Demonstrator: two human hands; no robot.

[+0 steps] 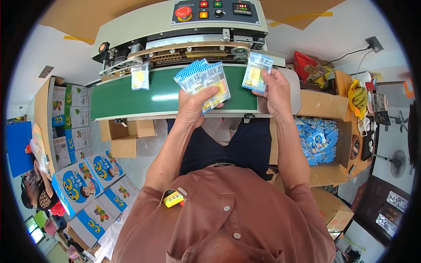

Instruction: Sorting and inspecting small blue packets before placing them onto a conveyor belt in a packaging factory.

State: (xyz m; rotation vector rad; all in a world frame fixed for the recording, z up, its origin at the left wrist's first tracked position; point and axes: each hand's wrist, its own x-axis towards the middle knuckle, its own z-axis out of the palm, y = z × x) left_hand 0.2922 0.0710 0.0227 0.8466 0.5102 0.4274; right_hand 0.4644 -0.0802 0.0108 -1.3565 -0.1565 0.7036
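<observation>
My left hand [193, 107] grips a fanned stack of blue-and-white striped packets [202, 79] with yellow contents, held over the green conveyor belt [127, 98]. In my right hand [274, 87] is a single packet [255, 72] of the same kind, its top edge at the right end of the sealing machine [184, 30]. Another packet [140, 78] hangs upright in the sealer's band at the left, apart from both hands.
An open cardboard box [333, 131] at my right holds several blue packets [318, 140]. Printed cartons [87, 179] are stacked at the left, and small brown boxes [127, 136] sit under the conveyor. A cluttered shelf with bananas [359, 98] stands at the far right.
</observation>
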